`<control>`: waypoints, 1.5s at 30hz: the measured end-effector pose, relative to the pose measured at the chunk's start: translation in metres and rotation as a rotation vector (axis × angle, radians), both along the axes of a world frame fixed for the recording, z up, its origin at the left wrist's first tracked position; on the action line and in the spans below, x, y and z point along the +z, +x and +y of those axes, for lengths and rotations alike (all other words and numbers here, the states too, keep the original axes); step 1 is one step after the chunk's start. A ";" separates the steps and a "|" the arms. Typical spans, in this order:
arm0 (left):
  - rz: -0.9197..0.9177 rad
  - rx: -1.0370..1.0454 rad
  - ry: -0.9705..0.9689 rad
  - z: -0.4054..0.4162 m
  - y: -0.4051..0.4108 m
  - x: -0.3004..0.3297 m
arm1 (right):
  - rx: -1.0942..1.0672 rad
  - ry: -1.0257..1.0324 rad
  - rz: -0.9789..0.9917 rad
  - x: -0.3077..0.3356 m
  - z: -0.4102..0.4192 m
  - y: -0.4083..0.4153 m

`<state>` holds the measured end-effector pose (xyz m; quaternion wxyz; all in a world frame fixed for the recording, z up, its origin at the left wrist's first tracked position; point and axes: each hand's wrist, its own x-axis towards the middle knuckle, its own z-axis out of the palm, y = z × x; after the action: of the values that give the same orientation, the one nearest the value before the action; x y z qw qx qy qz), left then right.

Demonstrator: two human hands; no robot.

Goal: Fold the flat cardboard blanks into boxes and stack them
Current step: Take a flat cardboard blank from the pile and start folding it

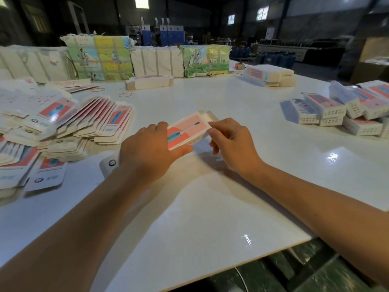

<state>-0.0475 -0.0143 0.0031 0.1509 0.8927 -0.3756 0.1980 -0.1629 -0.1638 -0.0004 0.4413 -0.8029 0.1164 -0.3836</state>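
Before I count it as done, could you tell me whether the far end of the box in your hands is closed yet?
Not yet: the box has its far-end flaps standing open.

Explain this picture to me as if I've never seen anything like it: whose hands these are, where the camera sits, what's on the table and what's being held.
There is no machine here. A person wears one camera on the head, looking down at their own bare hands. The left hand and right hand together hold a pink and white cardboard box, half folded, its far end flaps open. It hangs over a glossy white table. On the left lies a heap of flat cardboard blanks. On the right sits a stack of finished white and pink boxes. Wrapped bundles of printed cardboard stand at the far edge.
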 end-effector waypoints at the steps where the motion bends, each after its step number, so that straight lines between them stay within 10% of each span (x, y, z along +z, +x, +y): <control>1: -0.009 -0.006 0.001 0.000 0.000 -0.001 | 0.002 0.021 -0.010 0.001 0.000 -0.001; 14: -0.103 -0.053 0.157 -0.001 -0.007 0.002 | 0.040 0.197 0.175 -0.002 -0.006 0.004; 37: -0.120 -0.027 0.089 -0.004 -0.017 0.000 | -0.260 -0.310 0.150 -0.006 -0.011 -0.001; 39: -0.102 -0.023 0.046 -0.002 -0.016 -0.001 | -0.257 -0.163 0.123 -0.005 -0.015 0.001; 43: -0.072 -0.030 0.051 -0.005 -0.018 -0.001 | 0.245 0.881 0.080 0.002 -0.017 0.004; 45: -0.081 -0.048 0.050 -0.006 -0.020 -0.002 | 0.406 0.950 0.070 0.002 -0.017 0.003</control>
<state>-0.0672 -0.0208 0.0009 0.1179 0.8783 -0.4075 0.2206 -0.1595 -0.1812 0.0020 0.8185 -0.5328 0.1345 -0.1679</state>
